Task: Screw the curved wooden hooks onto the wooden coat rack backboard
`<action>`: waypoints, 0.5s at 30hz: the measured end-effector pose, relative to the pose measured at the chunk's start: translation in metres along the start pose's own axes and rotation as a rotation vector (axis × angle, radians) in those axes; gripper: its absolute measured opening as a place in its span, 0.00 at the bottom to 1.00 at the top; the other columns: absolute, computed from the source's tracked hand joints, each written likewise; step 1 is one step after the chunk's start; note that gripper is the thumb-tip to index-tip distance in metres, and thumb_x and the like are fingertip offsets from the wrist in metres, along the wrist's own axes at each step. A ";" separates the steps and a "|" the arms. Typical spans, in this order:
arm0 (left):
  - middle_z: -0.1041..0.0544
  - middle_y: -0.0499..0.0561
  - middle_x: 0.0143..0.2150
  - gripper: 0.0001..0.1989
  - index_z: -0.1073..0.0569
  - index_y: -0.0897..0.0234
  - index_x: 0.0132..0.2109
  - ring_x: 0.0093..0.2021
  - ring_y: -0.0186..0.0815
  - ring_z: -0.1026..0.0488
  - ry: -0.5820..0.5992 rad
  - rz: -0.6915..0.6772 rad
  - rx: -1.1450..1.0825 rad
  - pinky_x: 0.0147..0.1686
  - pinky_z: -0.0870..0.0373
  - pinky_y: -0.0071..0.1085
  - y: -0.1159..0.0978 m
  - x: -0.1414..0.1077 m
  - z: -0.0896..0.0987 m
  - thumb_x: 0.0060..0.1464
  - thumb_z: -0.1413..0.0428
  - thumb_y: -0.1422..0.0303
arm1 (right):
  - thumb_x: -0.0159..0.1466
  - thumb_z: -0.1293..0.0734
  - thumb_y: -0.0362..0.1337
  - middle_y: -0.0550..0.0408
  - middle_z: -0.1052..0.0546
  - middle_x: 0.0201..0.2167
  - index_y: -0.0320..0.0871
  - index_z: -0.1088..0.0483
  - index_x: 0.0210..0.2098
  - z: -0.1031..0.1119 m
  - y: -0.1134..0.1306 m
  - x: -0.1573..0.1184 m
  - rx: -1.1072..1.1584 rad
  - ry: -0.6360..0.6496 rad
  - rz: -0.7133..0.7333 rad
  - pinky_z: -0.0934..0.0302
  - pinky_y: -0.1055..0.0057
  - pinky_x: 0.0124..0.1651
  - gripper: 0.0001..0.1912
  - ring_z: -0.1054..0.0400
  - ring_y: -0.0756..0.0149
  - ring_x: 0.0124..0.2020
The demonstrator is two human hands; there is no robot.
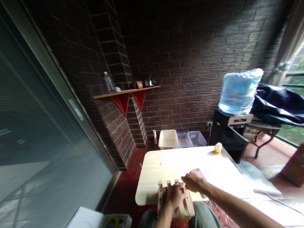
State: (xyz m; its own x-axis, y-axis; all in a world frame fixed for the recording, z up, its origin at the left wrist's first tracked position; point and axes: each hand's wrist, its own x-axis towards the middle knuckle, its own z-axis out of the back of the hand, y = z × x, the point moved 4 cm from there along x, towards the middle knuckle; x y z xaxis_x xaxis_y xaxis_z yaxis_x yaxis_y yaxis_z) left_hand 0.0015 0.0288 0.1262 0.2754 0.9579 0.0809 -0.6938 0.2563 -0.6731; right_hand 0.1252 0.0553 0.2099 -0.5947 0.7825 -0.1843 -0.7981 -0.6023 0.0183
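Observation:
A small slatted wooden frame (188, 207) rests on my lap, leaning against the near edge of the pale table (152, 171). My left hand (176, 194) lies across its slats, fingers curled over the wood and holding it. At the frame's upper right corner, my right hand (193, 182) is closed with its fingers pinched together; whatever is in them is too small or hidden to make out. A phone (197, 171) with a pinkish screen lies on the table just beyond my right hand, partly covered by it.
A thin dark item (161, 163) and a yellow-and-white object (218, 148) are on the table. Beyond it stand a cream bin (167, 136) and clear plastic bins (196, 138). A water dispenser (219, 126) is at right, a glass door (54, 126) at left, a wall shelf (128, 91) above.

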 end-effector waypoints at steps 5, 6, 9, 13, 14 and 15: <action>0.16 0.53 0.45 0.08 0.20 0.60 0.40 0.46 0.44 0.21 -0.001 0.003 -0.004 0.52 0.28 0.40 0.000 0.001 0.001 0.53 0.40 0.66 | 0.62 0.29 0.34 0.39 0.16 0.32 0.37 0.20 0.36 0.002 0.002 0.004 0.000 0.019 -0.013 0.29 0.61 0.38 0.07 0.19 0.48 0.35; 0.16 0.53 0.44 0.08 0.20 0.61 0.40 0.45 0.43 0.21 0.002 0.001 -0.003 0.51 0.28 0.40 0.001 0.001 0.000 0.54 0.41 0.66 | 0.62 0.29 0.36 0.38 0.16 0.32 0.36 0.20 0.36 0.002 0.002 0.004 -0.001 0.019 -0.023 0.28 0.61 0.38 0.09 0.19 0.47 0.35; 0.17 0.53 0.44 0.08 0.20 0.61 0.41 0.44 0.43 0.21 0.005 -0.003 -0.004 0.49 0.27 0.40 0.002 0.002 -0.001 0.55 0.42 0.67 | 0.64 0.30 0.41 0.34 0.17 0.32 0.34 0.19 0.37 0.000 0.003 0.004 -0.004 0.019 -0.049 0.28 0.60 0.37 0.14 0.19 0.45 0.35; 0.17 0.52 0.46 0.07 0.21 0.60 0.40 0.47 0.42 0.22 0.008 -0.023 -0.025 0.52 0.27 0.38 0.001 0.002 -0.003 0.53 0.41 0.70 | 0.62 0.31 0.34 0.35 0.16 0.37 0.34 0.21 0.45 -0.004 0.002 0.003 0.009 0.012 -0.036 0.29 0.62 0.39 0.14 0.19 0.46 0.38; 0.17 0.52 0.45 0.07 0.21 0.60 0.39 0.47 0.41 0.22 0.007 -0.026 -0.031 0.52 0.27 0.37 0.000 0.002 -0.003 0.52 0.41 0.71 | 0.61 0.31 0.31 0.36 0.16 0.38 0.35 0.22 0.47 -0.005 0.002 0.003 0.015 0.012 -0.027 0.29 0.62 0.39 0.15 0.19 0.47 0.39; 0.17 0.52 0.45 0.06 0.21 0.60 0.38 0.47 0.41 0.22 0.005 -0.031 -0.034 0.51 0.27 0.37 -0.001 0.002 -0.002 0.52 0.41 0.71 | 0.61 0.32 0.29 0.37 0.16 0.38 0.35 0.23 0.48 -0.006 0.001 0.003 0.023 0.013 -0.018 0.29 0.62 0.39 0.16 0.19 0.47 0.39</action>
State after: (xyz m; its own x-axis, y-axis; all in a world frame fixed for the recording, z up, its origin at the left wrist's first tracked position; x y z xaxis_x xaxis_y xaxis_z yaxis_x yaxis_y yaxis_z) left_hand 0.0042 0.0301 0.1254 0.3001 0.9488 0.0987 -0.6617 0.2815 -0.6949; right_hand 0.1234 0.0556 0.2033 -0.5791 0.7910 -0.1976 -0.8108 -0.5842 0.0375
